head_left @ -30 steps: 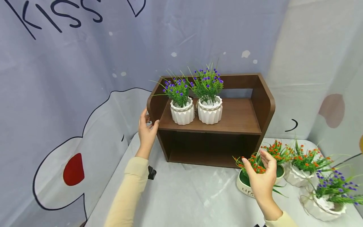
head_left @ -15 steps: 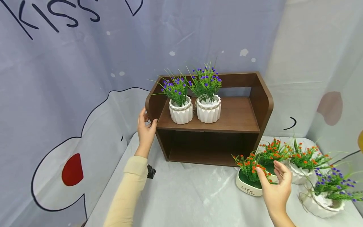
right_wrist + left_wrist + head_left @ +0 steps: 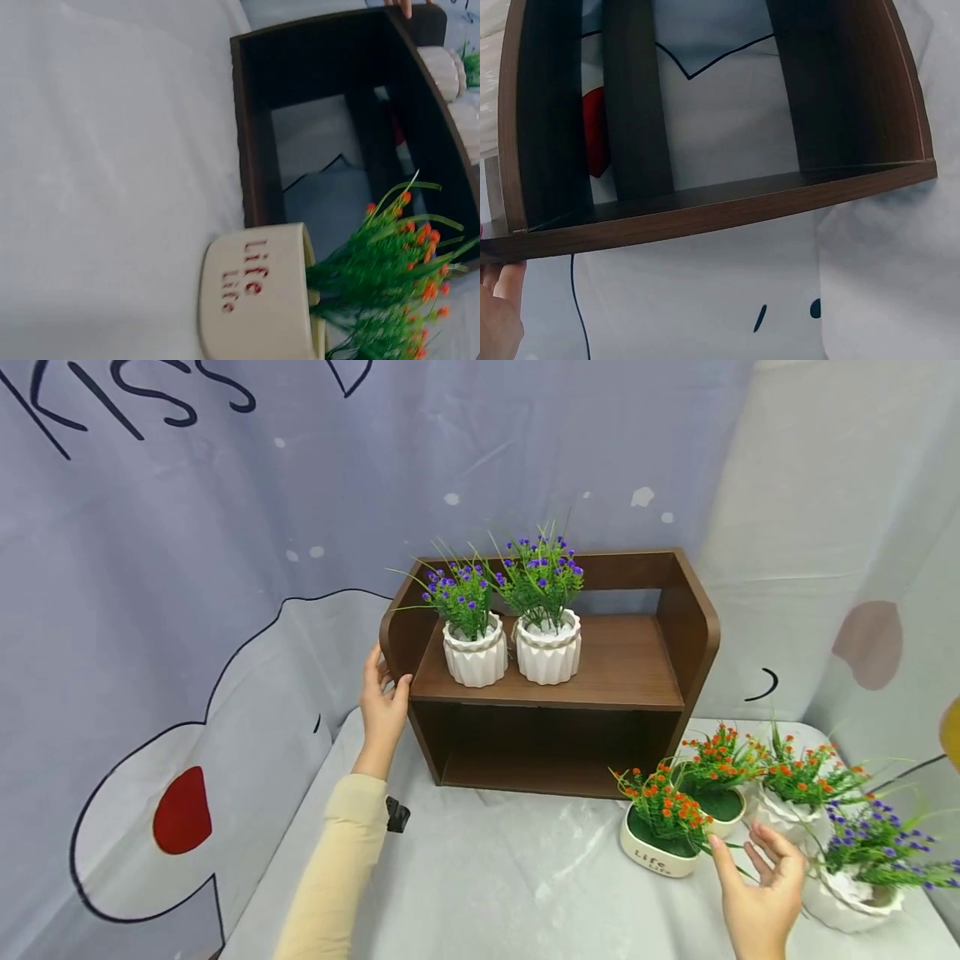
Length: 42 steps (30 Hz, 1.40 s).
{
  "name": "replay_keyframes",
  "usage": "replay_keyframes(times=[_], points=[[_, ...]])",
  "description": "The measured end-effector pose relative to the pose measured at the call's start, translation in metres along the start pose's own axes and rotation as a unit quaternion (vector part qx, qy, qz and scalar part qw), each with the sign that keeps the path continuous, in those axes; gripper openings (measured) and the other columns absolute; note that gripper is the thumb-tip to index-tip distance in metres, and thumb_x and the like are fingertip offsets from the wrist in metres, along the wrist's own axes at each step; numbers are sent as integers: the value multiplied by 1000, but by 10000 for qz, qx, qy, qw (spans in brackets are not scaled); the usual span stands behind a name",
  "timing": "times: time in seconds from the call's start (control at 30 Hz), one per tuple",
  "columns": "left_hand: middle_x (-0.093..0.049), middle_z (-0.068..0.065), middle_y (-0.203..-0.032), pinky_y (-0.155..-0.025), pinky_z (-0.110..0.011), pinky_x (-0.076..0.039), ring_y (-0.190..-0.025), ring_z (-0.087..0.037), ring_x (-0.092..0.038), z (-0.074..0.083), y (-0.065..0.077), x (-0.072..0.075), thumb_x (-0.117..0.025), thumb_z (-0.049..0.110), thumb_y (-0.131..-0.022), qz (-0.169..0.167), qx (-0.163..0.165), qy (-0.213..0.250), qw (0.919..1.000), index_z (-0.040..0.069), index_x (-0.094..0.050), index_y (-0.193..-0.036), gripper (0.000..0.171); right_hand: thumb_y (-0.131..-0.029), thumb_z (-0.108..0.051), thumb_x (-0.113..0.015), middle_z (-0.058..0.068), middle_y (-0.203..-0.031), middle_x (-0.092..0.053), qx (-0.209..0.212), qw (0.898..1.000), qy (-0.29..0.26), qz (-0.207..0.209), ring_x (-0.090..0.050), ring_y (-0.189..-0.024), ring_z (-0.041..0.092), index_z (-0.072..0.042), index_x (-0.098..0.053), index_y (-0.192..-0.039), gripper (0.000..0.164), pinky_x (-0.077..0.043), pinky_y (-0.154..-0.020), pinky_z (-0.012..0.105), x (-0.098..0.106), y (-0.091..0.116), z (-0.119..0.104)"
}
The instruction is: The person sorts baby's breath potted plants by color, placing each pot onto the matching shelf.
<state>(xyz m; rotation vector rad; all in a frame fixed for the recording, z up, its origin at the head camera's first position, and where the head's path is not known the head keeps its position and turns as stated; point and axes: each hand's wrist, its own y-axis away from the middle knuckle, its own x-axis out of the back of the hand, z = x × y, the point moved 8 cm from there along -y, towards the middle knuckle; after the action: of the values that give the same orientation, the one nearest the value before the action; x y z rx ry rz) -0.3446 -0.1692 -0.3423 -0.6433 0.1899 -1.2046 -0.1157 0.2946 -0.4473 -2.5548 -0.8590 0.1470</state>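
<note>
A dark brown two-tier wooden shelf point(image 3: 633, 664) stands upright on the table. My left hand point(image 3: 381, 714) grips its left side panel, thumb at the front edge and fingers on the outer side; the left wrist view shows this hand point(image 3: 501, 315) at the panel's edge. On the upper board sit two white fluted pots with purple flowers, a left pot point(image 3: 476, 656) and a right pot point(image 3: 549, 652). My right hand point(image 3: 763, 893) hovers with parted, slightly bent fingers, holding nothing. It is nearest to the cream "Life" planter point(image 3: 656, 853) with orange flowers and a white purple-flowered pot point(image 3: 847, 906).
Behind the front planter stand a second oval planter point(image 3: 727, 806) and a white pot point(image 3: 783, 817), both with orange flowers. The shelf's lower compartment point(image 3: 540, 747) is open at the front. A printed curtain point(image 3: 337, 460) hangs behind the table point(image 3: 480, 877).
My right hand has moved right and toward me, away from the "Life" planter's front, uncovering it. My left hand keeps its place on the shelf. The view has shifted slightly.
</note>
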Motion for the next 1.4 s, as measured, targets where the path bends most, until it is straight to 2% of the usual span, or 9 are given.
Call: replay_keyframes(times=[0.2,0.4,0.6,0.7,0.77,0.93,1.03,1.23,1.4], points=[[-54,-26,-126,-89,-49,-51,-110,-36,-57,1,-2,4,-60,-3,-90,-24,-52,180,9998,9,-35,-144,61,-74,17,-68,-13,-109,-52,-531,9979,62,367,-54,-92,0,9,-50,-123,53,-48,-76,4,17,0,27],[-55,-26,-123,-84,-38,-53,-105,-33,-58,-1,-5,3,-62,-5,-88,-121,-34,285,9995,8,-39,-142,61,-78,-2,-74,-24,-100,-49,-1286,9851,692,912,-49,-77,-8,-8,-55,-120,47,-41,-66,-1,42,6,58],[-53,-28,-120,-75,-18,-51,-101,-39,-57,-2,-7,5,-63,-7,-86,-310,-59,300,9991,5,-39,-141,61,-80,-6,-73,-15,-97,-45,-2204,9671,19,1270,-50,-63,-11,-29,-47,-108,44,-41,-53,-1,62,12,90],[-52,-30,-119,-71,-9,-48,-101,-42,-56,10,-5,7,-63,-10,-85,-464,-44,306,9984,1,-38,-140,61,-81,-7,-71,-12,-97,-42,-2401,9606,-63,1397,-50,-59,-11,-27,-45,-110,44,-42,-50,0,71,13,100],[-52,-31,-118,-71,-8,-48,-101,-43,-56,19,-3,7,-62,-11,-85,-538,-16,293,9981,-2,-37,-139,60,-82,-11,-70,-15,-97,-41,-2516,9570,276,1415,-47,-61,-11,-28,-45,-114,44,-40,-51,-1,79,12,104],[-52,-32,-117,-71,-8,-48,-99,-43,-57,28,-1,7,-63,-10,-85,-571,16,193,9982,-2,-38,-139,60,-85,-22,-68,-22,-95,-37,-2899,9430,855,1397,-42,-67,-11,-35,-41,-114,42,-34,-54,-1,94,8,114],[-52,-31,-116,-71,-8,-47,-99,-42,-58,29,0,8,-63,-8,-86,-575,-14,85,9983,-2,-37,-139,60,-84,-22,-69,-23,-97,-38,-3019,9395,702,1458,-42,-70,-11,-35,-41,-113,42,-34,-59,-1,100,4,118],[-52,-31,-113,-71,-8,-48,-97,-44,-58,32,0,7,-63,-9,-85,-536,-139,105,9984,-4,-38,-138,59,-81,-25,-73,-25,-102,-39,-3189,9351,558,1442,-41,-87,-11,-38,-43,-112,46,-38,-93,13,107,3,130],[-51,-28,-112,-71,-8,-48,-97,-40,-58,31,0,6,-62,-9,-86,-554,-128,69,9984,-3,-39,-139,58,-79,-26,-74,-21,-118,-36,-3211,9344,811,1316,-40,-115,-1,-30,-38,-134,66,-28,-111,20,110,3,140]])
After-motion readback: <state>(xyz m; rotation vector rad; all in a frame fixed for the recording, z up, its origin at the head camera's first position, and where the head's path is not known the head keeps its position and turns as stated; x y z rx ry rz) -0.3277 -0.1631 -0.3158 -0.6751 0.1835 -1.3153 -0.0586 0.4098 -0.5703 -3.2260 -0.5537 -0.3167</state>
